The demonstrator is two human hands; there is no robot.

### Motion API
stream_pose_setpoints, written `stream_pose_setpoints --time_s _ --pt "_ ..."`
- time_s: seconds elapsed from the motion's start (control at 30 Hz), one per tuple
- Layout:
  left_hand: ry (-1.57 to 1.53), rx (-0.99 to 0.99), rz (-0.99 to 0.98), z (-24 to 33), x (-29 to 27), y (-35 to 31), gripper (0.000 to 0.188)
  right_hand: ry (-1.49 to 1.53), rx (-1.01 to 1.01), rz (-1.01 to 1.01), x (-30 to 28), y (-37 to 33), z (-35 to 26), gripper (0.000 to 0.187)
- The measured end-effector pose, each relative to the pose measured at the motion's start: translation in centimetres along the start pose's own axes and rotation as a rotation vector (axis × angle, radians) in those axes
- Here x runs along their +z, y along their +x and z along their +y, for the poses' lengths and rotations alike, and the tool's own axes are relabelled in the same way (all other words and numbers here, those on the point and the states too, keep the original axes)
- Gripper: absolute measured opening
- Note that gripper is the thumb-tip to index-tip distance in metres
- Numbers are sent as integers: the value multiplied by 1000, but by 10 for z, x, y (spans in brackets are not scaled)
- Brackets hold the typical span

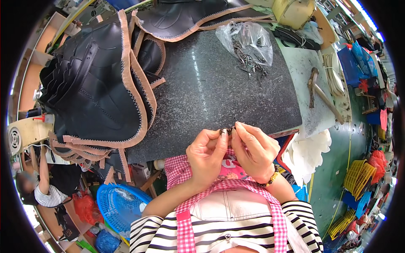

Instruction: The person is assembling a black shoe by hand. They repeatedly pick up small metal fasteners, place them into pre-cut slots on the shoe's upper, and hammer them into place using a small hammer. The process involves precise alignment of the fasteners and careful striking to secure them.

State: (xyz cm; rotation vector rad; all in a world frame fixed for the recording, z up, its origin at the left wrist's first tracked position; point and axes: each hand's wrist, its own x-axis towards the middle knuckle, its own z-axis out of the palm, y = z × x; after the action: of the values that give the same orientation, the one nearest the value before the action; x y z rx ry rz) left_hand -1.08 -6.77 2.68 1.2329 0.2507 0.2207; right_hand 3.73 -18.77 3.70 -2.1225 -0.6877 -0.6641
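small dark piece (228, 131), apparently metal, held up between the fingertips of both hands, over the near edge of the dark worktop (211, 99) and in front of the wearer's body. head view: the left hand (206, 154) is nearly closed, thumb and forefinger pinching the piece at its left end; the right hand (255, 149) is likewise drawn to a narrow pinch at the right end, its other fingers loosely curled. the exact form of the piece is too small and too covered by the fingers to tell. toward the far edge of the worktop lies a clear plastic bag (257, 44), with loose metal pieces (249, 63) spilling from its near side. to the left are heaped black panels (101, 88), leather-like, bordered by tan strips (141, 105) with zigzag edges. a hammer (325, 101) rests on the pale surface to the right.

as to progress, the handling of this one piece appears to be under way: it is picked up and gripped, yet joined to no panel that can be seen. whether its own parts are fully fitted together cannot be told. the loose pieces beside the bag lie unsorted, and no separate group of finished ones is discernible.
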Motion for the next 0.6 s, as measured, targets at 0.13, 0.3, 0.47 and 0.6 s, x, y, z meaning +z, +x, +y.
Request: stream_pose_setpoints --time_s 0.13,0.3,0.47,0.6 --pt "-54 -50 7 5 1 6 6 5 -19 -22 1 8 2 22" --pt "224 -1 -27 13 -12 24 12 124 58 -110 0 17 4 16" --pt "297 -149 -252 26 -29 35 14 452 321 -303 -8 26 18 12" --pt "-92 -358 -346 22 -39 41 13 747 534 -561 -21 37 26 8"
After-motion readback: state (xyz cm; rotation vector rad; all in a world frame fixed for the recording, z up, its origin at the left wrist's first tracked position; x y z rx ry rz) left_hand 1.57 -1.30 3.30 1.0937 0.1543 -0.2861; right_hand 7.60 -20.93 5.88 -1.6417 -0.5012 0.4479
